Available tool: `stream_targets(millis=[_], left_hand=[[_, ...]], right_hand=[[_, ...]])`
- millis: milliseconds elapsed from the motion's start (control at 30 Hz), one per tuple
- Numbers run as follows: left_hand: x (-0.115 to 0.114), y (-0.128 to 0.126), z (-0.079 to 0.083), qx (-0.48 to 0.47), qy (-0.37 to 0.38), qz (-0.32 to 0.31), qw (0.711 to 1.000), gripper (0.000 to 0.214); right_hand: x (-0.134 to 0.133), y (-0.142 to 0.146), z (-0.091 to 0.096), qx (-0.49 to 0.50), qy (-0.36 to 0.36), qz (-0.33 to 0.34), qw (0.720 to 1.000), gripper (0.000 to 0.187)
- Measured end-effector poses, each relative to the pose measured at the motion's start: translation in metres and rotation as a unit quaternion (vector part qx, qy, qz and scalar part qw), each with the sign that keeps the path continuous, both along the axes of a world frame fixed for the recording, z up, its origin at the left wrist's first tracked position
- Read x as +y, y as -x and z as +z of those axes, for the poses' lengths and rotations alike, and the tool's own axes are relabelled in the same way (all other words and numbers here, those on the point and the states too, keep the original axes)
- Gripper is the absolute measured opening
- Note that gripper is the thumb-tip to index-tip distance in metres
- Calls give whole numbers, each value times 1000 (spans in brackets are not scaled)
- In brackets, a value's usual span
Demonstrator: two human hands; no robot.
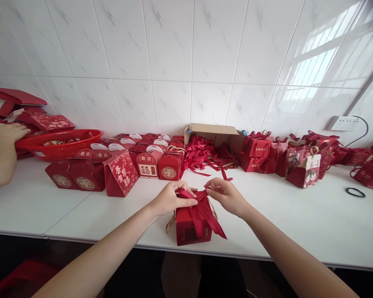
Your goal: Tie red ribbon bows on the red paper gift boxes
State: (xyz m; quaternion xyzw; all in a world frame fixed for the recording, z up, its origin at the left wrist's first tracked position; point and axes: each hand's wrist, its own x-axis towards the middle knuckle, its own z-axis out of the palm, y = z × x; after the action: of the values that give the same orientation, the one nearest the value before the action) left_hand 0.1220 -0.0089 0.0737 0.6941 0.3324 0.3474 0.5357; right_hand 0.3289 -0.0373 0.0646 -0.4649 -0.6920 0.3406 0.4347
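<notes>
A small red gift box (182, 227) stands upright at the front of the white table, with twisted rope handles at its sides. Over its top lies a red ribbon (209, 217), looped in a bow with two tails hanging down the front. My left hand (173, 198) pinches the ribbon's left loop at the top of the box. On the other side, my right hand (226, 195) pinches the right part of the ribbon between thumb and fingers. The knot itself is partly hidden by my left thumb.
Behind the box, a cardboard carton (217, 134) spills loose red ribbons (199, 151). Rows of red boxes (147, 165) stand left of it, tied boxes (255, 153) right. A red basin (62, 145) and another person's hand (8, 131) are far left. A black ring (355, 192) lies right.
</notes>
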Motion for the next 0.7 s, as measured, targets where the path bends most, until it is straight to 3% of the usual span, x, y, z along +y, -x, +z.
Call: stream_targets(millis=[367, 700], left_hand=[[-5, -6, -4, -23, -7, 40, 999, 43], [-6, 3, -5, -11, -20, 7, 1000, 28]], right_hand=[[-3, 1, -2, -23, -11, -17, 1000, 27], [-7, -1, -7, -28, -15, -18, 999, 29]])
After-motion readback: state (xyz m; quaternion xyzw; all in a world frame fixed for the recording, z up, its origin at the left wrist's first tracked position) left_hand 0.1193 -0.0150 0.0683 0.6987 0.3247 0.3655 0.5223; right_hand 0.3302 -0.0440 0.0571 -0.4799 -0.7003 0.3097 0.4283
